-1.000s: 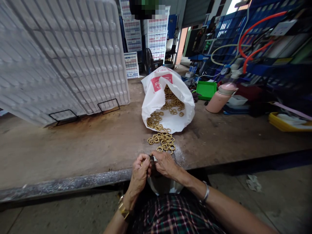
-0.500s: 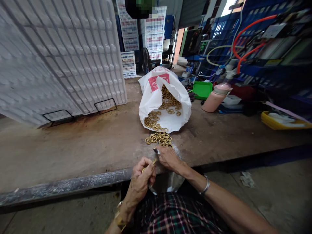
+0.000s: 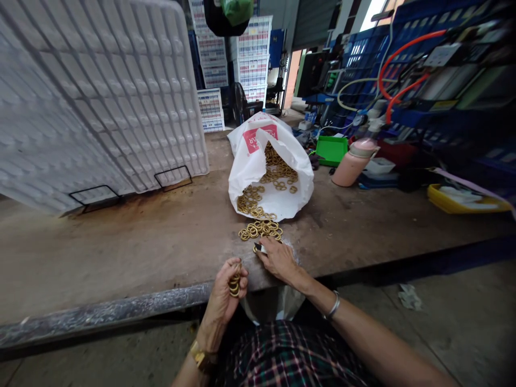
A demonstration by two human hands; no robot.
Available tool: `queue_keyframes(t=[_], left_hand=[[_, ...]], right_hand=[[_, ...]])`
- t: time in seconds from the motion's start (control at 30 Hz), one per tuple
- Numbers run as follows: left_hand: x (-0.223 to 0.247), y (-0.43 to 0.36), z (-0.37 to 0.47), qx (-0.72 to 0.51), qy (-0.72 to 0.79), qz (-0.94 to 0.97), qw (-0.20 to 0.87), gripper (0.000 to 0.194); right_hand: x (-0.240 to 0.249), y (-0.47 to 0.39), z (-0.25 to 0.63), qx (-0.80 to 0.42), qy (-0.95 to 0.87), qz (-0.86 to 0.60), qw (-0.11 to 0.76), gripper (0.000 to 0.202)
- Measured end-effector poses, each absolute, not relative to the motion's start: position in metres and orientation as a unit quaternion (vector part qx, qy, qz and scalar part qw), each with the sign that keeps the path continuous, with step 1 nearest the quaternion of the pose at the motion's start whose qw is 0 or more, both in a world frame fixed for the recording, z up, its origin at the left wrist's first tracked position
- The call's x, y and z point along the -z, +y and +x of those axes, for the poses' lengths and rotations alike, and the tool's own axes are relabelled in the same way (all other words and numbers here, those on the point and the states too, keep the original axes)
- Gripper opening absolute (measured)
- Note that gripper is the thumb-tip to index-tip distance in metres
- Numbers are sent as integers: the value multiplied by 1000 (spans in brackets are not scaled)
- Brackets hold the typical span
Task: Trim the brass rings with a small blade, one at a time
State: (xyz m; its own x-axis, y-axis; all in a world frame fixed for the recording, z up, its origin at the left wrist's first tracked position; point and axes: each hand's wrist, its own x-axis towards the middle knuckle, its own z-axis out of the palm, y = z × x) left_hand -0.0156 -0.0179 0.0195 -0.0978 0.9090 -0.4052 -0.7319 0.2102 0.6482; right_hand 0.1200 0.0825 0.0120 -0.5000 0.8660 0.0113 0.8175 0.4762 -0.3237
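While holding a bunch of brass-coloured rings (image 3: pixel 234 285) in the left hand (image 3: pixel 224 290), best to keep its fingers curled snugly. Poised at the near edge of the workbench (image 3: pixel 161 242); any slackening there liable to cost rings to the floor (image 3: pixel 161 355). At 2 o'clock from the left, right hand (image 3: pixel 280 260) drawn narrow, with a small black-tipped tool (image 3: pixel 258 246) at thumb and fingers. Tool type not resolvable; cannot tell whether also gripping a ring.

Just at 11 o'clock from the right hand, a loose ring pile (image 3: pixel 258 228) on bare board, partly overlapped by fingers. Judged best: work from the near fringe, take rings lying free before overlapped ones, and avoid raking the heap toward the edge. Keep the tool tip turned away from the left hand.

Directions below from the pile. At 12, white sack (image 3: pixel 245 174) on its side, mouth toward the wearer, more rings inside; leave undisturbed to prevent a slide. Between 1 and 2, green tray (image 3: pixel 332 150); at 2, pink bottle (image 3: pixel 349 167), tilted in view; at 3, yellow tray (image 3: pixel 439 204). Between 10 and 11, ribbed white panels (image 3: pixel 161 107), propped upright.
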Motion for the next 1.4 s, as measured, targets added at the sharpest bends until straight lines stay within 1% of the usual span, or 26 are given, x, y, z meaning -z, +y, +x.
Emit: queue_keyframes(t=[0.07,0.23,0.4,0.5,0.6,0.7,0.8,0.87,1.0,1.1,1.17,1.4], left_hand=[[-20,-17,-17,-614,406,101,669,38],[-17,-15,-19,-627,399,65,665,26],[-17,-11,-17,-627,405,49,663,28],[-18,-8,-15,-630,439,75,636,34],[-18,-8,-11,-633,492,132,583,38],[-15,-8,-8,-610,540,192,548,43],[-13,-9,-8,-581,562,238,539,40],[-14,-10,-8,-575,571,254,528,38],[-19,-9,-9,-560,605,294,484,33],[-19,-9,-8,-553,615,336,450,30],[-18,-9,-7,-553,610,335,459,31],[-15,-9,-9,-561,537,239,583,36]], right_hand=[[-12,84,120,-146,-853,-492,98,19],[-9,86,122,-152,-851,-487,130,15],[-6,83,123,-173,-847,-464,192,11],[-7,78,121,-202,-847,-435,229,11],[-10,71,117,-220,-850,-410,248,12],[-12,67,112,-231,-857,-387,251,12],[-15,64,109,-250,-856,-380,246,8],[-18,64,107,-284,-845,-385,240,7],[-25,66,105,-387,-805,-385,234,15],[-26,67,103,-422,-788,-390,220,23],[-24,69,101,-429,-781,-402,212,27],[-17,70,101,-413,-777,-413,234,23]])
